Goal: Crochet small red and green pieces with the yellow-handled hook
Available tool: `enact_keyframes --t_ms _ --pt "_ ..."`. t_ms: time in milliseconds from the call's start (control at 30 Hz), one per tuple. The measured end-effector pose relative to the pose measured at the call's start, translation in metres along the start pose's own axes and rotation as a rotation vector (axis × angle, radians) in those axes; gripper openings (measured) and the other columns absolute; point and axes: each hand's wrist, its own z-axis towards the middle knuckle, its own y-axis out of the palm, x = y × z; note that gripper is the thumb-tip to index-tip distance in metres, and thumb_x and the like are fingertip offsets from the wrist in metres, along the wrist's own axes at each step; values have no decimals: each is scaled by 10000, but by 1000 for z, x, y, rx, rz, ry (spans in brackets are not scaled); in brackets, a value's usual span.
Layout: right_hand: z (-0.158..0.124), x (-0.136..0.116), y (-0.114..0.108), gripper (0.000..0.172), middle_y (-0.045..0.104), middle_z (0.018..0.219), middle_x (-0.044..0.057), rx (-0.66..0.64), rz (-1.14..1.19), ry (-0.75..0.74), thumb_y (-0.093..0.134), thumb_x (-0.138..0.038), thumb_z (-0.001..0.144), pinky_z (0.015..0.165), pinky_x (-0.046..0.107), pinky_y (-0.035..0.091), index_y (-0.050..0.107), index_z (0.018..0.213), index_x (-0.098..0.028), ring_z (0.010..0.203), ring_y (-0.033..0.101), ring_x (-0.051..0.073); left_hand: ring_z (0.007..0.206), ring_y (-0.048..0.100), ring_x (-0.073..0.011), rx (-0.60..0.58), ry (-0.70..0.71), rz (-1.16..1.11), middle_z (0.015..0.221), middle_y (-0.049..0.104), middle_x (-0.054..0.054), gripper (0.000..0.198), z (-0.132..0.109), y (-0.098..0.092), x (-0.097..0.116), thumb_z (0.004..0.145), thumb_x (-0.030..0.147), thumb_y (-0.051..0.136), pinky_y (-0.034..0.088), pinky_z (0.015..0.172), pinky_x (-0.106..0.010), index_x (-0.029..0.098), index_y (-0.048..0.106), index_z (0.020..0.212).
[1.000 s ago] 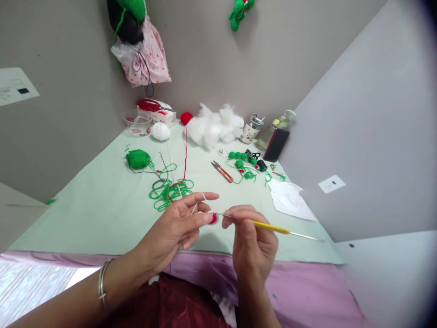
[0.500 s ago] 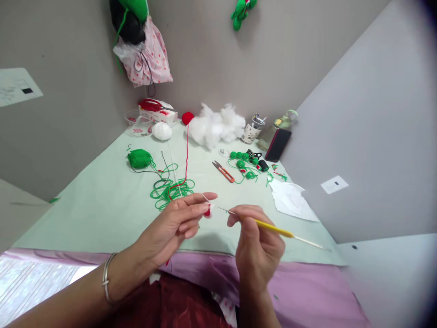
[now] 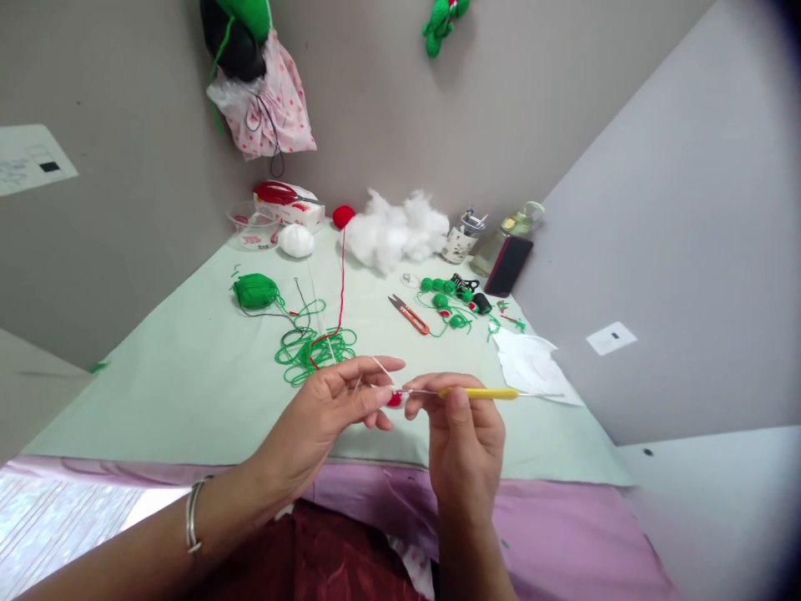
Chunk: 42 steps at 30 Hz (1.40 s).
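Observation:
My left hand (image 3: 338, 406) pinches a small red and white crochet piece (image 3: 395, 399) between thumb and fingers, with white yarn running over the index finger. A yellow-handled crochet hook (image 3: 494, 393) is gripped in my right hand (image 3: 464, 442), its metal tip at the white edge of the piece. The hook lies nearly level, and the fingertips of both hands are close together. Red yarn (image 3: 342, 284) runs from a red ball (image 3: 344, 217) toward my left hand, over a loose tangle of green yarn (image 3: 306, 355).
Orange snips (image 3: 410, 315) lie mid-table, near green crocheted pieces (image 3: 441, 300). Behind are white stuffing (image 3: 394, 234), a white yarn ball (image 3: 296, 240), a pen cup (image 3: 461, 242) and a phone (image 3: 509, 265). A green yarn ball (image 3: 256, 291) rests left; crumpled white paper (image 3: 531, 367) lies right.
My left hand has shifted slightly right with the piece. The hook has swung from slanted to nearly level, and its tip now meets the piece as my right hand has moved a little left.

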Motion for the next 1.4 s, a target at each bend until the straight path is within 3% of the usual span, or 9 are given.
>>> enact_keyframes --t_ms 233,467,667,933,1000,1100,1233,1400 --pt "-6 -3 0 245 797 976 29 -5 -155 -80 508 -245 1095 716 304 606 745 1030 -239 750 733 141 735 659 -102 18 68 88 816 709 36 242 -2 -3 -2 884 334 828 511 756 -237 285 826 1121" --pt "-12 -4 -2 277 785 1016 58 -113 -499 -425 498 -88 1046 807 353 613 708 1151 -236 957 757 202 805 664 -123 119 228 219 810 720 27 207 -3 -1 -2 847 275 849 547 784 -229 286 846 1054" --pt "-11 -1 -3 259 795 1068 110 -194 -674 -570 520 -100 1038 788 355 652 693 1200 -208 982 771 212 797 660 -111 163 291 252 822 719 32 188 -2 0 -4 848 243 842 544 762 -206 299 851 1027" --pt "-17 19 -3 441 787 1201 160 -156 -957 -887 613 -38 969 800 393 683 676 1378 -190 1064 758 258 806 652 -98 216 340 175 808 711 40 221 0 -1 -5 833 231 870 538 797 -182 296 844 1043" --pt "-18 24 -4 458 788 1193 143 -156 -967 -886 603 -30 973 803 384 680 680 1392 -199 1057 754 252 771 641 -89 189 291 128 808 703 42 277 0 -2 -5 829 246 879 536 752 -171 297 831 1097" --pt "-15 23 -5 440 784 1140 104 -130 -898 -816 599 -44 986 792 371 663 713 1356 -253 1016 753 234 583 529 -45 84 147 42 791 662 50 373 0 -3 -3 836 279 874 462 549 -144 287 798 1201" --pt "-7 11 -2 293 765 945 44 -67 -576 -482 574 -109 1023 737 354 608 774 1153 -281 868 720 198 452 287 17 -16 -70 -113 781 631 41 401 1 -4 2 836 253 864 280 418 -123 218 787 1228" --pt "1 5 1 202 728 850 18 9 -167 -175 590 -216 1045 678 322 533 780 990 -257 711 641 158 455 263 36 30 -8 -116 883 610 28 310 0 -3 7 831 242 860 233 402 -135 225 822 1138"
